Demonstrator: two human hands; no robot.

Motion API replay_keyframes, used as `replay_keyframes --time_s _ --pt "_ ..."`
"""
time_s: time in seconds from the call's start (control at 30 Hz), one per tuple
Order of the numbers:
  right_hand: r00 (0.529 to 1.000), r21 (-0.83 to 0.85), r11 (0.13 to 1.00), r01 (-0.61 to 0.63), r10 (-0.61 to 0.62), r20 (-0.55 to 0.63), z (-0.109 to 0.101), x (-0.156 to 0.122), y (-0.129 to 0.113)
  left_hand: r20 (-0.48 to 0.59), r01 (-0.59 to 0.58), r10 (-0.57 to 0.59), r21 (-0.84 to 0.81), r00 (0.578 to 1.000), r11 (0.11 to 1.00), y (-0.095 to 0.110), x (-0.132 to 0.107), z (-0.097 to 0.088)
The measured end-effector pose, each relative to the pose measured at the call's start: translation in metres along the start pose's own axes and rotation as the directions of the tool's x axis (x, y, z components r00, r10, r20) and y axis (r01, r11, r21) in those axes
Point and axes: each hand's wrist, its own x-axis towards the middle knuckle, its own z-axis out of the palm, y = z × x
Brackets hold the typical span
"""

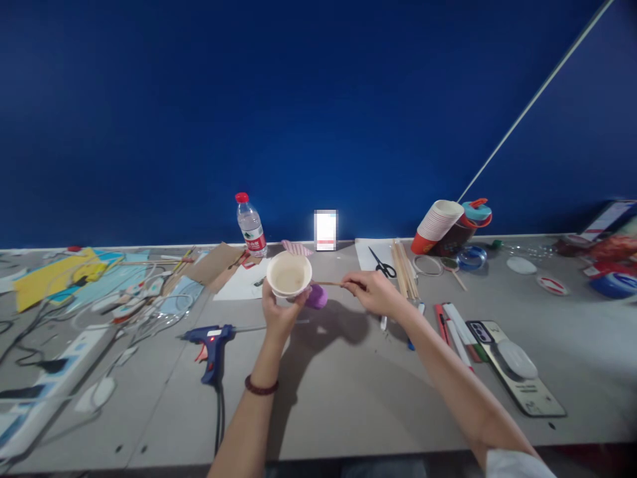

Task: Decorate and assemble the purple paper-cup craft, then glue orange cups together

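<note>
My left hand [281,312] is wrapped round a white paper cup [288,273], whose mouth tilts toward me above the table. A pink striped piece [297,248] shows at the cup's far rim. By its right side is a rounded purple piece [317,297]; whether it is fixed to the cup I cannot tell. My right hand [371,292] pinches one end of a thin wooden stick [329,283]. The stick's other end meets the right side of the cup, just above the purple piece. Inside, the cup shows a plain pale bottom.
A blue glue gun [212,342] lies left of my left forearm, its cord running to the front edge. Behind stand a water bottle [251,229] and a lit phone [326,230]. Scissors [383,264], wooden sticks [405,271], stacked cups [438,226] and another phone [517,372] are rightward.
</note>
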Motion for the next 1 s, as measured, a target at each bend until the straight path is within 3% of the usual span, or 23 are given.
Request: replay_keyframes --time_s 0.1,0.3,0.63,0.8,1.0 --pt "1.000 -0.095 0.995 0.011 -0.013 -0.017 0.000 -0.002 -0.005 0.026 0.043 -0.041 -0.074 0.999 0.996 0.007 0.000 0.002" --pt "0.994 -0.285 0.954 0.093 -0.108 -0.035 0.006 -0.004 -0.011 -0.021 0.197 -0.203 -0.173 0.979 0.965 0.011 0.001 0.005" --pt "0.970 -0.453 0.879 0.152 -0.220 -0.102 0.013 -0.008 -0.022 -0.063 0.318 -0.346 -0.269 0.936 0.909 0.012 -0.001 0.012" --pt "0.977 -0.425 0.896 0.128 -0.188 -0.101 0.018 -0.009 -0.021 -0.068 0.282 -0.307 -0.248 0.949 0.927 0.011 -0.002 0.009" --pt "0.999 -0.304 0.952 0.033 -0.038 -0.011 0.015 -0.007 -0.021 -0.055 0.217 -0.232 -0.200 0.971 0.956 0.009 -0.003 0.006"
